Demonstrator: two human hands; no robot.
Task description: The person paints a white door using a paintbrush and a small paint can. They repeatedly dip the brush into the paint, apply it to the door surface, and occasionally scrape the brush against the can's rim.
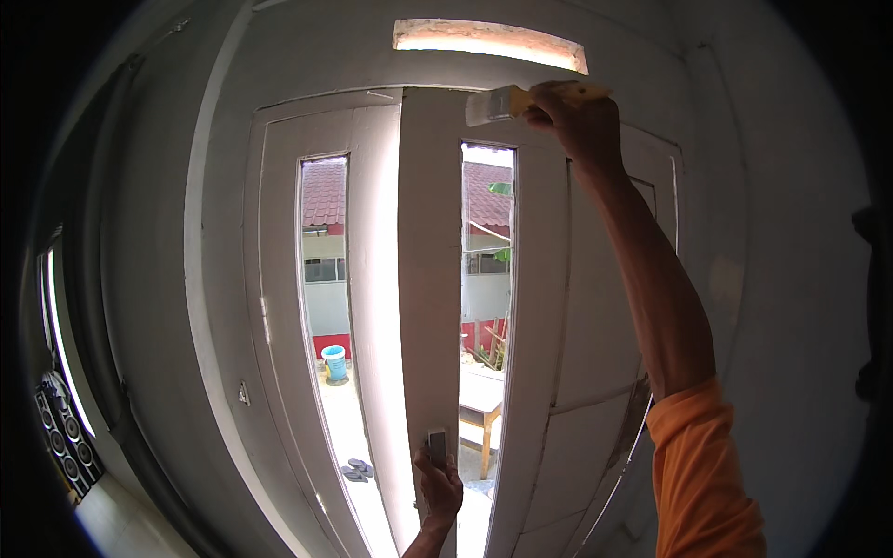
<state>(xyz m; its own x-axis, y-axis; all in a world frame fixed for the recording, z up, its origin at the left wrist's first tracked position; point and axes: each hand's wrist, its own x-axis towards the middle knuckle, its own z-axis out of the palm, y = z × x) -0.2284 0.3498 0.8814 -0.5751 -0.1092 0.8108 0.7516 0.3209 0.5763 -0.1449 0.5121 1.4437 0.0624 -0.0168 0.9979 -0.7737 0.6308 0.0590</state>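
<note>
My right hand is raised high and grips the yellow handle of a wide flat paintbrush. The brush's pale bristles point left, against or just before the top rail of a white panelled door leaf. Low on the same leaf, my left hand has its fingers closed at a small grey rectangular metal piece, which looks like a door fitting. A narrow glass pane runs down this leaf. To its left is another white door leaf with a similar pane. A bright gap separates the two leaves.
Above the door is a vent opening. A long dark curtain hangs at left, near a stack of loudspeakers. Through the glass show a blue bucket, dark sandals and a wooden table.
</note>
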